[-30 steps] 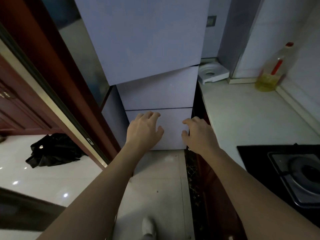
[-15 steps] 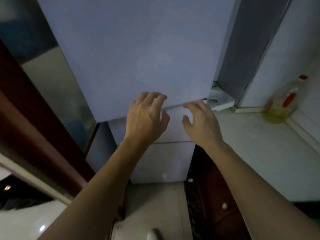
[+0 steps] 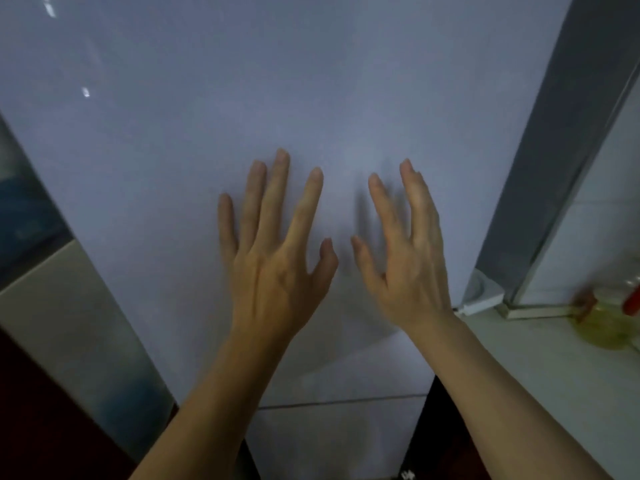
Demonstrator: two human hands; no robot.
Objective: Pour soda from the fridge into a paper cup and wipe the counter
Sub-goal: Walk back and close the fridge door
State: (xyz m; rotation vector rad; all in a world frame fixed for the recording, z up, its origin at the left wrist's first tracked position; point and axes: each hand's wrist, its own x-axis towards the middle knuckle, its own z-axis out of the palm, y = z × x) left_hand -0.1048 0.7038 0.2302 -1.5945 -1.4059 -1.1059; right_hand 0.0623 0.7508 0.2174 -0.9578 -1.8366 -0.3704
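The white fridge (image 3: pixel 311 81) fills most of the view, and its large upper door is closed. My left hand (image 3: pixel 277 268) is raised in front of that door with its fingers spread and nothing in it. My right hand (image 3: pixel 408 261) is beside it, also spread and empty. Both hands are near the door's lower half; I cannot tell whether they touch it. Below them are the closed lower drawers (image 3: pixel 346 368). No soda or paper cup is in sight.
The pale counter (image 3: pixel 554 375) runs along the right. At its back stand a bottle of yellow oil (image 3: pixel 609 323) and a white plastic object (image 3: pixel 483 296) next to the fridge. A dark wooden door frame (image 3: pixel 52 410) is at the left.
The view has tilted up and closer to the fridge. Both hands rose from the lower drawers to the upper door and their fingers spread out.
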